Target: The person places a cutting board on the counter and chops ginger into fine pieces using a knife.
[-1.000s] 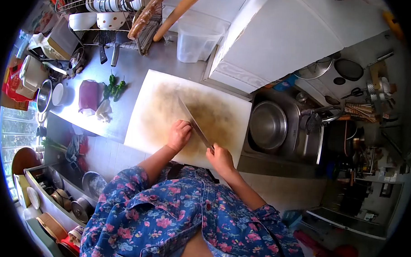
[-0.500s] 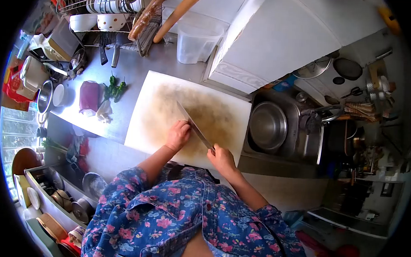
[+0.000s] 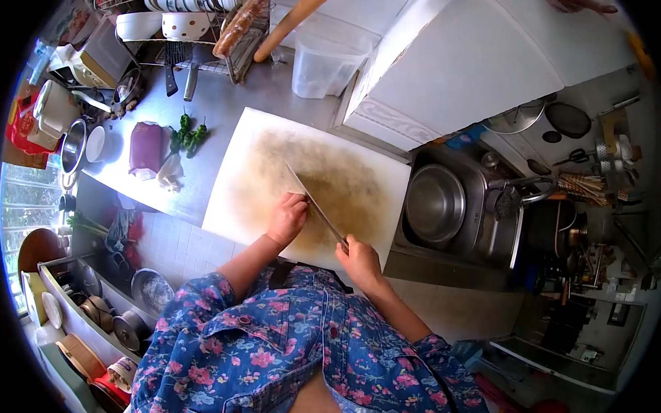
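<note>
My right hand point(image 3: 360, 258) is wrapped round the handle of a kitchen knife point(image 3: 325, 221). The blade points up and to the left over a stained white cutting board point(image 3: 238, 141). My left hand point(image 3: 288, 218) rests on the board with curled fingers, right beside the blade. A small pale piece shows at its fingertips against the knife; most of it is hidden, so I cannot tell its kind. Left of the board lie green peppers point(image 3: 187, 136), a purple package point(image 3: 145, 149) and a crumpled whitish item point(image 3: 170, 173).
A sink point(image 3: 498, 234) holding a metal basin point(image 3: 434, 203) adjoins the board's right side. Behind the board stand a clear plastic bin point(image 3: 324, 68) and a dish rack point(image 3: 233, 68) with bowls. A small white bowl point(image 3: 97, 144) sits at the counter's left.
The whole view has shifted slightly as the head moved. Both hands and the knife keep almost the same place on the board.
</note>
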The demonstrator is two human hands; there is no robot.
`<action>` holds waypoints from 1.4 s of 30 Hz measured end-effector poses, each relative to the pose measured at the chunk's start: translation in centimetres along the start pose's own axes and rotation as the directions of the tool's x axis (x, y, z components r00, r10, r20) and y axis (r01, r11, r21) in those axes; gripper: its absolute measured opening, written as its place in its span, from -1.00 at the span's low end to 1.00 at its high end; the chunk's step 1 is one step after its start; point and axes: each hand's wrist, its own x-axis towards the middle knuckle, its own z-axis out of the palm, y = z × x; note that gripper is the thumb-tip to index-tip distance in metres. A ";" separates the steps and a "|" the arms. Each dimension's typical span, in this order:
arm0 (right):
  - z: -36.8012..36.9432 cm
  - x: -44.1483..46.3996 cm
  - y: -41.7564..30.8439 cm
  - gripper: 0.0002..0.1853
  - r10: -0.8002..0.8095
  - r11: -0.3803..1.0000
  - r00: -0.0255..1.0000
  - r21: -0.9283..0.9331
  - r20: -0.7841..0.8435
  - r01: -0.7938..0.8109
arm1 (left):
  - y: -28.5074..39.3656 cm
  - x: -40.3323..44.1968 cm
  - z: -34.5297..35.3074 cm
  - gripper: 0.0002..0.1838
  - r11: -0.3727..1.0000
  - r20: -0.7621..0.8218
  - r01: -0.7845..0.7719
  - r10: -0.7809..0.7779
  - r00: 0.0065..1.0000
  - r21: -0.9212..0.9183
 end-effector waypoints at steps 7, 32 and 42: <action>-0.7 -0.2 -0.8 -0.73 -0.003 0.999 1.000 -0.048 0.010 0.004 | -0.2 0.0 0.7 -0.92 0.999 0.042 0.017 -0.019 0.999 0.045; 2.4 2.6 1.0 -0.74 -0.027 0.999 0.994 -0.032 -0.104 0.024 | 0.4 -0.3 0.7 -0.88 0.995 0.021 -0.010 0.008 1.000 0.096; 3.9 2.2 0.5 -0.74 -0.062 0.993 0.992 -0.111 -0.109 0.050 | -0.1 -0.6 1.3 -0.90 0.995 0.014 0.046 -0.047 0.999 0.087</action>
